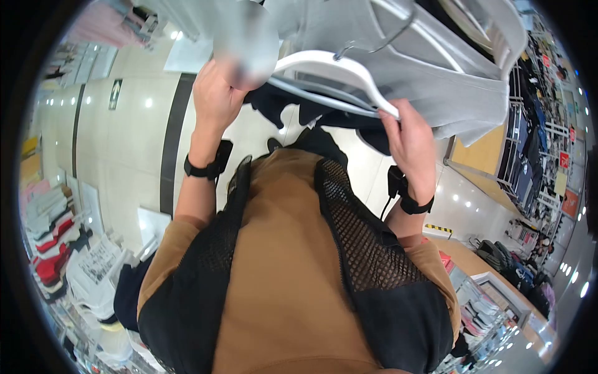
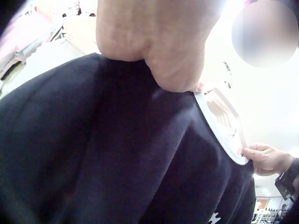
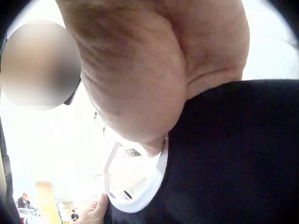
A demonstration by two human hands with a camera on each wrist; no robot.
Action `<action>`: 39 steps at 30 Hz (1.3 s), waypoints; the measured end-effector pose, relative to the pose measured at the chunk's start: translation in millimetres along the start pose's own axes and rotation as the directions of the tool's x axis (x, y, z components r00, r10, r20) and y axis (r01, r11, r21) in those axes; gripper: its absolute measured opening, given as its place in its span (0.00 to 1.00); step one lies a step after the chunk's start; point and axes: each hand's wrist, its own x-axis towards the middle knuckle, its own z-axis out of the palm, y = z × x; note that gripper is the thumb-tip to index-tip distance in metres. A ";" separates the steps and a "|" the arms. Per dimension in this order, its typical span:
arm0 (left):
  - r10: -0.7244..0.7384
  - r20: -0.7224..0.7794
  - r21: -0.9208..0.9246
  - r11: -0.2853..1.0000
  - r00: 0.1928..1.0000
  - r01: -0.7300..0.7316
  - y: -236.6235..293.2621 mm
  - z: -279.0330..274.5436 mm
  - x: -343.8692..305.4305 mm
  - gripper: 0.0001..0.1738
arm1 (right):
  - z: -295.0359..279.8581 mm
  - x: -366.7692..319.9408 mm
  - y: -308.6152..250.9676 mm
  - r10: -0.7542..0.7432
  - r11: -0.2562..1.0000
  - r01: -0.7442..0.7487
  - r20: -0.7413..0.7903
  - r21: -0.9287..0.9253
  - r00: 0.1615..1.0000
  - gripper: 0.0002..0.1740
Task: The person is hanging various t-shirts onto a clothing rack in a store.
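A dark navy shirt (image 2: 140, 140) with a white neckband (image 2: 219, 133) hangs between my two hands. In the head view a white clothes hanger (image 1: 330, 65) with a metal hook sits inside its neck opening. My left hand (image 1: 215, 100) grips the shirt at one side of the neck, its fingertips partly hidden by a blurred patch. At the other side, my right hand (image 1: 411, 134) pinches the neckband and the hanger's arm between thumb and fingers. Close to the palm in the right wrist view, the dark cloth (image 3: 233, 149) hangs down.
Just beyond the hanger, a light grey garment (image 1: 464, 103) hangs on another white hanger. Racks of dark clothes (image 1: 529, 137) stand on the right. Folded shirts (image 1: 93, 268) lie at the lower left, and pale floor tiles (image 1: 137, 137) stretch along the left side.
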 end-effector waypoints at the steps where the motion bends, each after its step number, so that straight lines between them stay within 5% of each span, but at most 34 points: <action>1: -0.026 0.000 -0.007 1.000 1.000 0.026 -1.0 0.5 -0.4 0.24 | 0.4 0.6 -0.4 -0.051 0.999 0.051 -0.029 -0.010 0.998 0.10; 8: 0.037 0.086 -0.003 0.999 0.996 -0.037 6.1 5.1 -5.2 0.23 | 18.9 0.4 -7.4 -0.151 0.988 0.151 0.005 -0.004 0.988 0.11; 13: 0.049 0.132 -0.094 0.995 0.990 -0.037 9.4 17.0 -10.5 0.23 | 28.7 2.1 -23.1 -0.102 0.971 0.125 -0.119 0.206 0.988 0.11; 17: -0.028 0.169 -0.191 0.980 0.985 0.060 -2.7 14.5 -9.1 0.23 | 32.4 1.9 -18.7 -0.067 0.957 0.129 -0.235 0.258 0.970 0.11; 19: -0.216 0.272 -0.275 0.917 0.938 0.291 -4.1 10.0 -4.5 0.22 | 27.2 1.1 -18.2 -0.097 0.964 0.158 -0.272 0.215 0.957 0.10; 21: -0.174 0.266 -0.254 0.936 0.948 0.244 -15.9 11.9 -5.5 0.19 | 24.9 -1.7 -11.5 -0.096 0.964 0.168 -0.322 0.207 0.942 0.09; 22: -0.274 0.265 -0.226 0.914 0.925 0.335 -21.7 12.4 -4.9 0.18 | 23.3 -2.6 -9.5 -0.075 0.958 0.161 -0.336 0.237 0.939 0.09; 28: -0.476 0.078 -0.219 0.849 0.876 0.481 -41.8 8.3 15.5 0.18 | 7.8 -10.2 -2.8 -0.003 0.941 0.128 -0.372 0.312 0.928 0.09; 33: -0.420 -0.003 -0.294 0.868 0.908 0.400 -0.6 2.5 45.9 0.16 | -1.5 -11.9 -1.3 0.016 0.951 0.117 -0.423 0.285 0.906 0.10; 36: -0.187 -0.038 -0.339 0.927 0.982 0.163 41.3 6.4 65.6 0.05 | -7.7 -10.6 1.7 0.013 0.952 0.119 -0.427 0.282 0.904 0.09; 39: 0.038 -0.088 -0.352 0.934 0.995 -0.067 79.2 12.5 99.7 0.07 | -11.6 -6.2 7.8 0.004 0.943 0.147 -0.452 0.298 0.892 0.09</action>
